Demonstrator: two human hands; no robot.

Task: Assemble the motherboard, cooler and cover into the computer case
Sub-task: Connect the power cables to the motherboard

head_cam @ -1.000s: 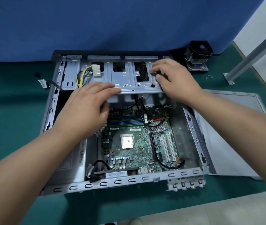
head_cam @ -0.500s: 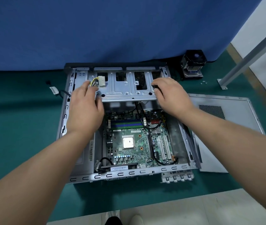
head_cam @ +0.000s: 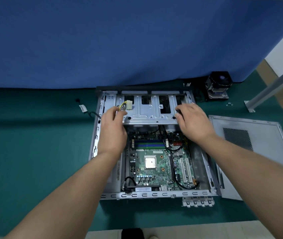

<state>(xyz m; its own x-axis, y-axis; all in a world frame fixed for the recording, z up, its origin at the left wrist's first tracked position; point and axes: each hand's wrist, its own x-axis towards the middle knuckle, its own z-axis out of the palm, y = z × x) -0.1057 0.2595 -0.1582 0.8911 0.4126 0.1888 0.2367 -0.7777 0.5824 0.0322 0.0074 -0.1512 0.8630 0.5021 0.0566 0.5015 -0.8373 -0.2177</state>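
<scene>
Currently the open grey sheet-metal computer case (head_cam: 97, 135) lies flat on the green mat (head_cam: 33, 152), open side up, so everything inside can be reached from above; all places below are taken relative to this case. Inside it, on the floor of the case, sits the green motherboard (head_cam: 156, 171) with its square silver processor (head_cam: 150, 163) bare, so the board looks seated while the cooler is not yet fitted. Across the far end of the case spans the silver perforated metal drive cage (head_cam: 147, 109). Left hand (head_cam: 113, 133) is at the cage's left end, fingers curled over its near edge just below the white connector on yellow and black wires (head_cam: 127, 105); whether it grips the cage or the wires I cannot tell. Right hand (head_cam: 193, 120) is at the cage's right end, fingers bent round that corner, apparently holding it. Judgement: a hand at each end keeps the cage level while it is swung or seated. Black fan-topped cooler (head_cam: 217, 87) stands outside the case, beyond its far right corner, near the blue backdrop (head_cam: 137, 40), presumably parked until the processor is free. Grey flat side cover with a mesh vent (head_cam: 251, 149) lies on the mat just right of the case, out of the way for last.
</scene>
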